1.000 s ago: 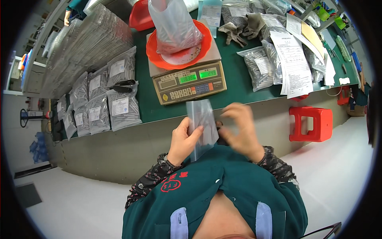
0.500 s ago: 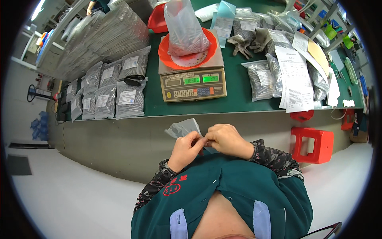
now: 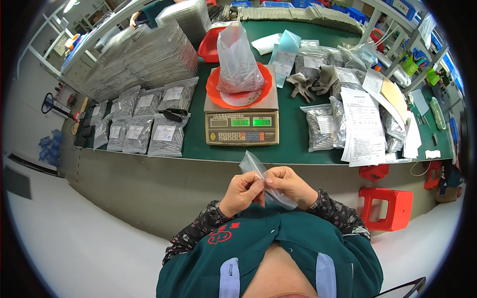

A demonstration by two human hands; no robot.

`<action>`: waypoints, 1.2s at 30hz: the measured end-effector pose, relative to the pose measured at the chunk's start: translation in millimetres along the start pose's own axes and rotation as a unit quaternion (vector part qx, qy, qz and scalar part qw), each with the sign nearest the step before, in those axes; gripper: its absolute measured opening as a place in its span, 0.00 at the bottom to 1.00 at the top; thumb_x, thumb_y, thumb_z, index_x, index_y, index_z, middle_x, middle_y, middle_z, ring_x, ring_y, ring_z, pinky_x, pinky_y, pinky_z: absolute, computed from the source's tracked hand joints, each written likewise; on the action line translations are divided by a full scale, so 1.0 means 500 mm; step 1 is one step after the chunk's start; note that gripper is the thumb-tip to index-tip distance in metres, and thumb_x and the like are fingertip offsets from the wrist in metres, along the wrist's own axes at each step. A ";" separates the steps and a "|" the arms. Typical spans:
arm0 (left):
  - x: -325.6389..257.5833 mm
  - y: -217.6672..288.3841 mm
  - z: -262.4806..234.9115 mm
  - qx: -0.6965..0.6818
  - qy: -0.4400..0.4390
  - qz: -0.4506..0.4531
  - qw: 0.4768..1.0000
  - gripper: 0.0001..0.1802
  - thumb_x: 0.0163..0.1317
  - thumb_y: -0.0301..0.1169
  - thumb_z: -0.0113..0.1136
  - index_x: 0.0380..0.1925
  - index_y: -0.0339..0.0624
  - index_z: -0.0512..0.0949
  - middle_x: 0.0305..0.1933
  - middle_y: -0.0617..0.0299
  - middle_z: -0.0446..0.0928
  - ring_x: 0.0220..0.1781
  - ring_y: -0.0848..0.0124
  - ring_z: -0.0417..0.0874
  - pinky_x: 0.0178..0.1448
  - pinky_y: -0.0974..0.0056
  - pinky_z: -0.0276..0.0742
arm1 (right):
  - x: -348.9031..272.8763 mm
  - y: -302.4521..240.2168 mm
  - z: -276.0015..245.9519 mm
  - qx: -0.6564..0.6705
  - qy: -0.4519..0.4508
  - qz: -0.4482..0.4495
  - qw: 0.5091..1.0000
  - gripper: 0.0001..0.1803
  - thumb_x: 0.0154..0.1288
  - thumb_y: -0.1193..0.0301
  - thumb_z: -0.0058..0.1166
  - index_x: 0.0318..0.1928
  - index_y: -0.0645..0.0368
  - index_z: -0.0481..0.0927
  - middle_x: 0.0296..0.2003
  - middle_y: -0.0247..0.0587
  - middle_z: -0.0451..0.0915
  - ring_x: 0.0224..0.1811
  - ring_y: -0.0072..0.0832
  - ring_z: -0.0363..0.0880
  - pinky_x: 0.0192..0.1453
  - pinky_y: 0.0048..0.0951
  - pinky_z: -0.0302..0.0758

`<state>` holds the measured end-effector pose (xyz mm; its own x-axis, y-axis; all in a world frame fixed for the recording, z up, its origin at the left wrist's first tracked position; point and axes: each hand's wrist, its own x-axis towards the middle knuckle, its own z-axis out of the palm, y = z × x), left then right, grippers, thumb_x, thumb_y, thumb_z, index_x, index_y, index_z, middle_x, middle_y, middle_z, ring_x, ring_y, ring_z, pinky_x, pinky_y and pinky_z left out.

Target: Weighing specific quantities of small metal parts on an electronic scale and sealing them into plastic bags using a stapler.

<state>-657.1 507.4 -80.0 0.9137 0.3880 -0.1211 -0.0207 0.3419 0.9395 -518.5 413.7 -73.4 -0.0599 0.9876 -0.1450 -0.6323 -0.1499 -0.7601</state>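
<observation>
A clear plastic bag (image 3: 254,163) is pinched between my two hands, just off the table's front edge. My left hand (image 3: 242,192) grips one side of it with curled fingers. Close beside, my right hand (image 3: 289,186) pinches it between thumb and fingers, and the bag's lower part hangs below towards my lap. Beyond my hands stands a counting scale (image 3: 242,130) with lit green displays. On its platform rests an orange-red basin (image 3: 212,88), holding a larger translucent bag (image 3: 237,59) with grey metal pieces inside.
Filled, labelled bags (image 3: 166,135) line the table's left side, before stacked clear trays (image 3: 144,59). To the right lie papers (image 3: 365,126), more filled bags (image 3: 319,126) and grey gloves (image 3: 301,84). A red stool (image 3: 402,208) stands below the right edge.
The small bag has turned in my hands; its top now points up towards the scale and its other end shows under my right hand. The view has tilted up, showing more of the table's far side.
</observation>
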 end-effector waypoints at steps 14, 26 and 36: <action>0.029 0.050 0.052 0.218 -0.071 0.153 0.961 0.13 0.57 0.25 0.44 0.14 0.36 0.68 0.12 0.62 0.71 0.15 0.73 0.75 0.19 0.71 0.67 | -0.042 -0.007 -0.032 0.145 0.016 -0.016 0.989 0.13 0.55 0.66 0.51 0.21 0.62 0.69 0.24 0.38 0.73 0.22 0.22 0.67 0.27 0.22 0.64; 0.034 0.045 0.017 0.305 0.002 0.161 0.939 0.14 0.60 0.33 0.48 0.19 0.37 0.72 0.11 0.63 0.68 0.13 0.77 0.70 0.18 0.72 0.64 | 0.010 -0.065 -0.013 -0.576 -0.045 -0.259 0.774 0.11 0.46 0.74 0.56 0.17 0.62 0.66 0.14 0.39 0.63 0.16 0.33 0.60 0.21 0.28 0.59; 0.049 0.095 0.057 0.247 -0.001 0.308 0.919 0.13 0.57 0.27 0.50 0.15 0.37 0.73 0.10 0.65 0.69 0.09 0.78 0.70 0.13 0.74 0.62 | -0.014 -0.086 -0.005 -0.116 -0.040 -0.049 0.991 0.17 0.52 0.68 0.50 0.13 0.62 0.65 0.14 0.32 0.64 0.17 0.20 0.58 0.22 0.23 0.56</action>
<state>-624.1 508.9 -29.1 0.7912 0.3751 0.4829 -0.3481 -0.3730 0.8601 -489.2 413.2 -41.4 -0.0745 0.9970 -0.0203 -0.4440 -0.0513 -0.8946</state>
